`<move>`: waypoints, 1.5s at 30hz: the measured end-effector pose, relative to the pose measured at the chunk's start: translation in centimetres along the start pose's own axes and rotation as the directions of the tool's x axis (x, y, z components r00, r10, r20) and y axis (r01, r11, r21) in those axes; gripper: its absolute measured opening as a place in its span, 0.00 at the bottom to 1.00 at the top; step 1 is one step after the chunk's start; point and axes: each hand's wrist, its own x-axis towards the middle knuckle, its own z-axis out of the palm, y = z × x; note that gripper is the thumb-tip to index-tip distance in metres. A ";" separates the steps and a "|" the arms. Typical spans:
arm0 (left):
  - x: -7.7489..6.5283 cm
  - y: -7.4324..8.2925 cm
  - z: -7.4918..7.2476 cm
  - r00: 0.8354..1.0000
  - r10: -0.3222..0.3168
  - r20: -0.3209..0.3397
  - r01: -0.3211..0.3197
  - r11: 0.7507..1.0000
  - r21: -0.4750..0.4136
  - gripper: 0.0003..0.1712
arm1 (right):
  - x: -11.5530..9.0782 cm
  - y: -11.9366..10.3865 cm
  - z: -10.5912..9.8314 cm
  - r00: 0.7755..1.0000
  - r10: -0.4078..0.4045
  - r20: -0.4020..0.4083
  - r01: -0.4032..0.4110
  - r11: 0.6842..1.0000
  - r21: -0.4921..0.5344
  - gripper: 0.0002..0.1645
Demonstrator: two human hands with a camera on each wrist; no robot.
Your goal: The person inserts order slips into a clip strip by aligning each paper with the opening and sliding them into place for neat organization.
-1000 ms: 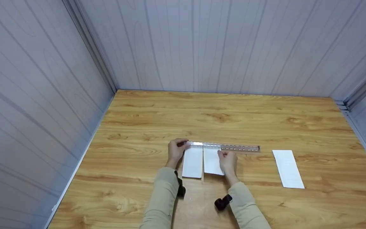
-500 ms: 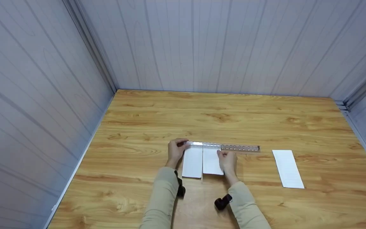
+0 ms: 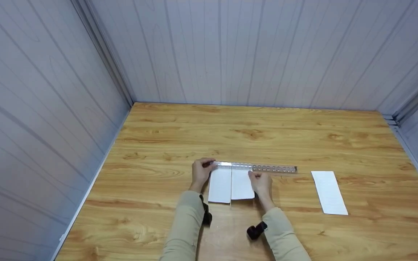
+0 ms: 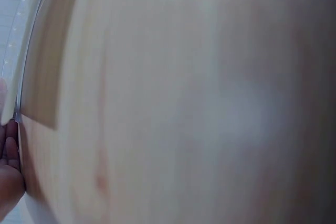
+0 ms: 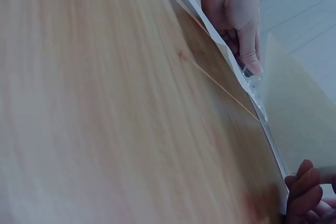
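Observation:
A clear plastic ruler [image 3: 274,168] lies across the far ends of two white paper pieces. My left hand [image 3: 200,172] grips the ruler's left end, thumb on its near side, beside the left paper piece [image 3: 220,185]. At the right paper piece [image 3: 242,186], my right hand [image 3: 262,183] pinches the right edge just below the ruler. In the right wrist view that paper [image 5: 299,103] stands up off the table, and my left hand [image 5: 231,11] has its thumb on the ruler. The left wrist view catches only part of my left hand [image 4: 10,177] at its edge.
A third white paper strip [image 3: 328,192] lies on the wooden table [image 3: 180,130] to the right. Pale panel walls [image 3: 209,54] stand along the back and both sides. Black wrist cameras [image 3: 256,231] hang by the sleeves.
The right paper piece has swung slightly left at its near end, narrowing the gap to the left piece. My right wrist has shifted a little to the right. My left hand and the ruler stay put.

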 end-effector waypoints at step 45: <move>-0.1 0.3 -0.1 1.000 -0.020 0.020 0.020 1.000 -0.008 0.09 | -0.6 4.5 -8.8 0.998 -0.059 -0.036 0.057 0.996 -0.066 0.13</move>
